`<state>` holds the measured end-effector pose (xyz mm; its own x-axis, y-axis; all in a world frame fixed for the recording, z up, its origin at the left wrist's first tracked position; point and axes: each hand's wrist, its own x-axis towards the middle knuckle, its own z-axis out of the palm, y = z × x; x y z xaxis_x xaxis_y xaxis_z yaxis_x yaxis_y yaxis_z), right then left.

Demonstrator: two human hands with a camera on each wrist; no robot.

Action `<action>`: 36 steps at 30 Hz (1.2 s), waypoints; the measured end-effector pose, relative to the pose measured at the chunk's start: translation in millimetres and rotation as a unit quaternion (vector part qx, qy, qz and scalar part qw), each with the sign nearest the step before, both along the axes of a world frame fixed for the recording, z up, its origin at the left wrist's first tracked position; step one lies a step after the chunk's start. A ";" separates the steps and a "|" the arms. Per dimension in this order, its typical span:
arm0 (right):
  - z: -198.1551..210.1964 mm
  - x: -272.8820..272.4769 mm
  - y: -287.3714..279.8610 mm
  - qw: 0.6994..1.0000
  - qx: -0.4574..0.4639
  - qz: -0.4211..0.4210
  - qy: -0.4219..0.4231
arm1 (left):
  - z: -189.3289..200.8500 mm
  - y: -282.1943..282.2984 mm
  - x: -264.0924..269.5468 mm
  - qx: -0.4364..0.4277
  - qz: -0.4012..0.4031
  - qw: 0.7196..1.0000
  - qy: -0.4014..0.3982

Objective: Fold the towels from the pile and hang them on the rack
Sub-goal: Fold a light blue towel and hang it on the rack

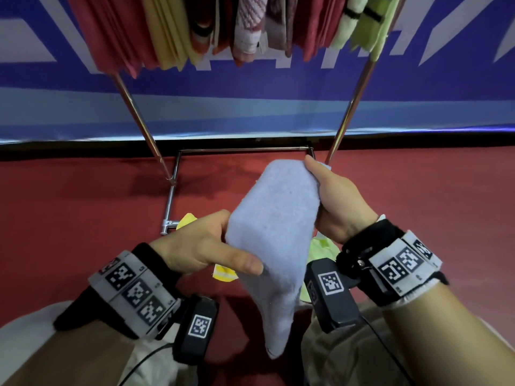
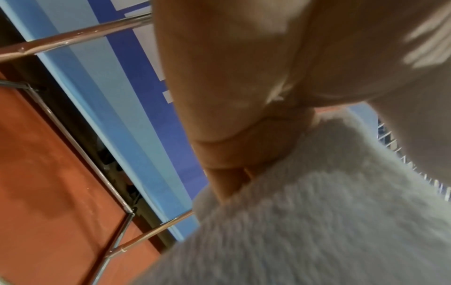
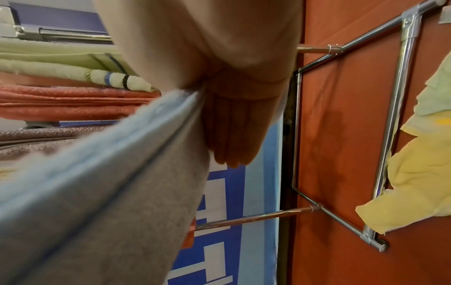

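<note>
Here, we are holding a pale blue-grey towel (image 1: pixel 273 232) in mid-air at the centre of the head view. It is partly folded, and one loose tail is drooping toward six o'clock. Our left hand (image 1: pixel 200 243) is pinching the towel's near edge at eight o'clock, with the thumb lying flat on top and the fingers curling underneath. Our right hand (image 1: pixel 334 201) is gripping the far corner at one o'clock, fingers closing round a bunched fold.

At twelve o'clock the rack (image 1: pixel 348 112) is standing on the red surface (image 1: pixel 83 204), its chrome legs slanting upward. Its top is carrying hung towels (image 1: pixel 250 29) in red, yellow, pink and green, packed side by side. The pile (image 1: pixel 224 273), yellow and green pieces, is peeking out from beneath the towel at seven and four o'clock.

We are judging that the drooping tail is the main risk. Nothing is pinning it, so lifting toward twelve o'clock is likely to let the fold fall open. The left pinch is looking light, and the plush cloth could slide out from under the thumb. The rail is looking crowded, so pushing this towel in could be dragging a neighbour off or leaving it bunched and crooked. The rack seems light, and a hard push could be rocking it.
</note>
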<state>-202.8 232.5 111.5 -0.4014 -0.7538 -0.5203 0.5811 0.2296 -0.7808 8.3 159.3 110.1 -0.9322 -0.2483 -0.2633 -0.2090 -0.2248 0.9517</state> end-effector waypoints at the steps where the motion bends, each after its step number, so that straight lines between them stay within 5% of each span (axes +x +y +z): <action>1: -0.2 0.1 0.7 1.000 0.008 -0.002 -0.004 | 0.7 0.1 0.3 0.001 0.013 1.000 0.011; 10: -11.5 8.0 -0.9 0.992 0.029 0.120 -0.005 | 10.3 -4.2 -3.5 0.039 0.131 0.987 0.082; 18: -11.1 31.3 5.3 0.952 -0.067 0.296 -0.036 | 15.3 -19.9 -4.4 0.028 0.239 0.967 0.087; 22: -14.3 38.4 7.2 0.938 -0.084 0.326 0.081 | 14.0 -25.2 -3.1 0.033 0.279 0.957 0.074; 26: -18.2 45.5 10.7 0.891 -0.098 0.361 0.258 | 11.8 -27.1 -1.8 0.014 0.278 0.959 0.060; 36: 2.3 38.5 11.6 0.953 -0.148 0.230 0.134 | -10.7 -16.7 -3.0 0.081 0.180 0.978 0.067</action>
<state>-164.3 244.1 113.8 -0.0819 -0.9796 -0.1836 0.2424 0.1591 -0.9570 5.4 142.6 99.4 -0.8210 -0.5320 -0.2074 0.0366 -0.4115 0.9107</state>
